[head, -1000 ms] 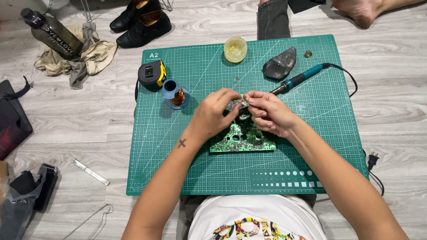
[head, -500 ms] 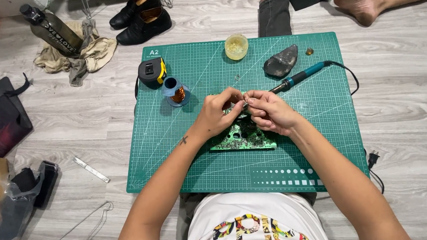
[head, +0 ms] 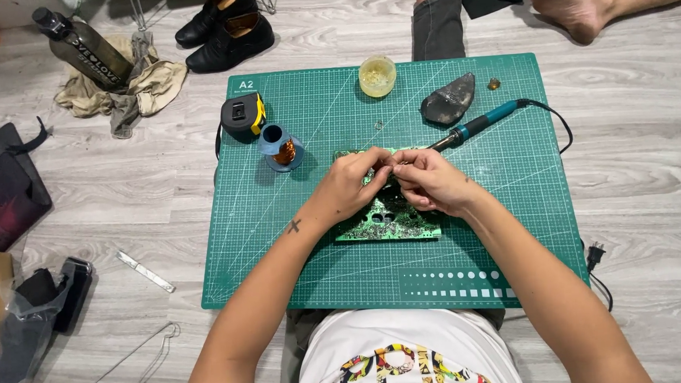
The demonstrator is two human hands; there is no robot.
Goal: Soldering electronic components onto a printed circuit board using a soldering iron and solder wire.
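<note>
1. Both hands meet at the middle of the frame over a green circuit board that lies flat on the green cutting mat. The left hand and the right hand have their fingers pinched together on something very small between them, just above the board's upper edge; what it is cannot be told.
2. The board's lower half shows bare, with holes and many silvery specks across it. Its upper part is hidden under the hands, so how much of the work on it is done cannot be read.
3. The soldering iron lies untouched on the mat at upper right of the hands, its tip pointing towards them and its blue handle trailing a black cord off the right edge.
4. Near it, towards the top of the mat: a dark grey lump and a small round jar of yellowish paste.
5. To the upper left of the hands stand a blue spool with coppery wire and a black and yellow tape measure.
6. Labels: the mat carries a white size mark in its upper left corner and a row of white squares and dots along its lower right edge. A dark bottle with pale lettering lies on the floor at far upper left, on crumpled cloth.
</note>
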